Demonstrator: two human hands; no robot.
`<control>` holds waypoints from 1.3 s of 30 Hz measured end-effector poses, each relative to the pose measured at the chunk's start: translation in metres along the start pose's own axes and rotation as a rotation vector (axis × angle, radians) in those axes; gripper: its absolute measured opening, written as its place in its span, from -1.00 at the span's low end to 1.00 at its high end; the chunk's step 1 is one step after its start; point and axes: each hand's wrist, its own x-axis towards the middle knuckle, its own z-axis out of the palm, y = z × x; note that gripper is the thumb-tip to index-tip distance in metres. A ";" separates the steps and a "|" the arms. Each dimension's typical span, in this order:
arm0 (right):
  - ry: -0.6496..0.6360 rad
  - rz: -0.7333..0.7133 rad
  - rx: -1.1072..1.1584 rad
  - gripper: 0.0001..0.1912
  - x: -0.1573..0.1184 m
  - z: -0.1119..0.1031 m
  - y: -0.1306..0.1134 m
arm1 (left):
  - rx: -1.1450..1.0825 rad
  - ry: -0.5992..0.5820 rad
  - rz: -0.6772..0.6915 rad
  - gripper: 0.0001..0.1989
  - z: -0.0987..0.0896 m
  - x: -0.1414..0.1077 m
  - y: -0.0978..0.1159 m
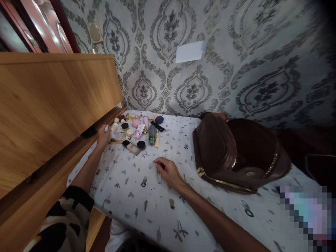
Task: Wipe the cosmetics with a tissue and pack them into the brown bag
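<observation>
- Apparently, a small white piece [106,128] is met by the fingertips of the left hand [103,136]; whether it is pinched or merely touched cannot be told.
- The fingers of the right hand [169,171] are loosely curled, a narrow gap being left at the thumb; nothing is seen held.
- The step in hand is judged to be the handling of small pieces at the left edge of the cosmetics [136,123]; a fine pinch, kept clear of close neighbours, seems called for next.
- Just right of the left hand, a pale bottle [114,127] and a clear case [118,137] are set; farther right, a black lid [141,144] and a green bottle [152,135] are found.
- The right palm is hidden, labels are too small to be read, and the far pieces are blurred and overlapped.
- At the right, the inside of the brown bag [214,150] cannot be made out.
- At the near right, an object [307,210] is pixelated beyond recognition.
</observation>
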 end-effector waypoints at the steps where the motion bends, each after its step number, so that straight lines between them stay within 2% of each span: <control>1: 0.002 0.003 0.001 -0.80 0.000 0.000 0.000 | 0.008 -0.004 0.016 -0.59 0.003 -0.003 -0.001; 7: 0.015 0.016 -0.003 -0.81 0.000 0.001 0.000 | 0.080 -0.134 0.201 -0.57 0.027 -0.025 0.007; 10: 0.019 0.007 -0.014 -0.82 -0.001 0.000 0.000 | 0.157 -0.190 0.232 -0.61 0.032 -0.029 0.011; 18: 0.034 -0.005 -0.031 -0.81 0.001 0.003 0.001 | 0.296 -0.189 0.159 -0.59 0.025 -0.038 0.028; 22: 0.036 0.002 -0.091 -0.77 0.000 0.003 -0.003 | 0.316 -0.192 0.153 -0.53 0.023 -0.041 0.029; 26: 0.035 0.003 -0.150 -0.77 0.000 0.002 -0.005 | 0.331 -0.235 0.159 -0.43 0.028 -0.027 0.020; 32: 0.049 0.004 -0.163 -0.76 0.000 0.001 -0.004 | 0.442 -0.381 0.120 -0.43 0.034 -0.004 0.021; 39: 0.065 -0.012 -0.157 -0.76 0.003 0.001 0.002 | 0.436 -0.306 0.124 -0.44 0.032 -0.017 0.033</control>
